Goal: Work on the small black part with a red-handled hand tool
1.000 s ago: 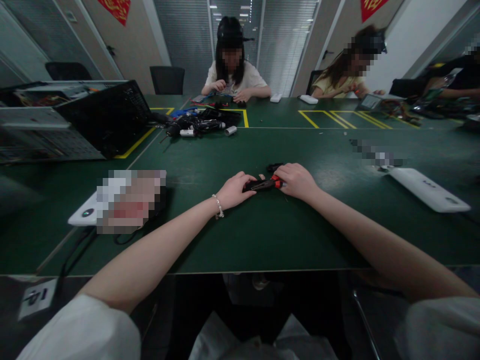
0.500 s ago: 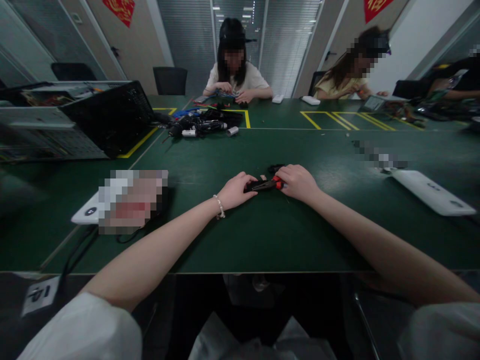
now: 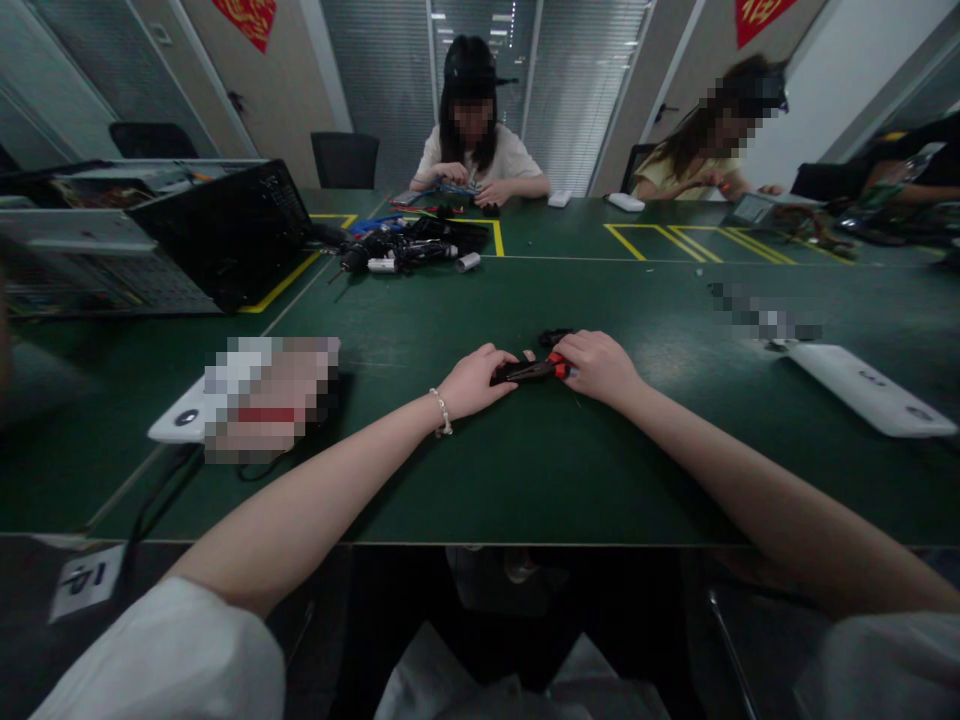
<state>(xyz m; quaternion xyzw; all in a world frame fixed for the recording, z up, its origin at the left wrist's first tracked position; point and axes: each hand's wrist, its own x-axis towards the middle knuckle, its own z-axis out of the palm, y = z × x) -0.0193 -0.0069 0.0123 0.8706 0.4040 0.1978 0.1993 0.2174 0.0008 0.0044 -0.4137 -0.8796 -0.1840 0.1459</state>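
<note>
My right hand (image 3: 602,367) is closed around the red handles of a pair of long-nose pliers (image 3: 541,369), whose dark jaws point left. Facing it, my left hand (image 3: 478,381) has its thumb and fingers closed on a small black part (image 3: 504,372) at the tips of the jaws. What kind of part it is I cannot make out, since the fingers cover much of it. Just behind the pliers lies another small black piece (image 3: 556,337) on the green table (image 3: 465,480). A tiny pale scrap (image 3: 529,355) shows between the hands.
An opened computer case (image 3: 217,240) stands at the left. Beyond my hands lies a heap of black and blue cables (image 3: 412,240). White power banks lie at the left (image 3: 176,425) and right (image 3: 874,390). Across the table a person (image 3: 472,150) handles wires, with another person (image 3: 701,160) farther right.
My hands keep the same hold on the pliers and the black part. The whole view has shifted very slightly; nothing else has visibly moved.
</note>
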